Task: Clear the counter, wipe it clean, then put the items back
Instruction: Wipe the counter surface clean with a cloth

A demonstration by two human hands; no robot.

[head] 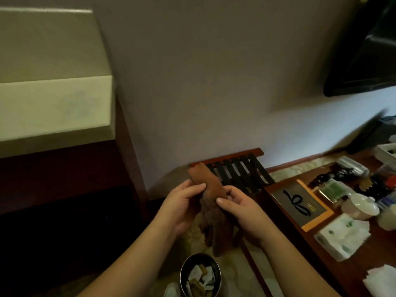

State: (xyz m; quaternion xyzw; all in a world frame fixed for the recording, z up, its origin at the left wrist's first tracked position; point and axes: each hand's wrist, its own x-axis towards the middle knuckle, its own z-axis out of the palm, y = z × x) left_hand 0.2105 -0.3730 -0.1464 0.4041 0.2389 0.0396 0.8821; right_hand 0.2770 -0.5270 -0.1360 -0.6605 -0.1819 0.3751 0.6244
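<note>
A brown cloth (211,202) hangs bunched between both hands, in front of me and to the left of the counter. My left hand (182,204) grips its left side with the thumb on top. My right hand (242,211) pinches its right side. The dark wooden counter (364,260) runs along the right. On it lie a grey and orange mat (300,202), a white lidded cup (362,205), a tissue pack (342,236), a green-lidded box (333,187) and several dark small items at the far end.
A round waste bin (200,275) with paper scraps stands on the floor below my hands. A slatted wooden rack (235,170) leans by the wall. A bed (53,103) fills the left. A black screen (368,56) hangs at top right.
</note>
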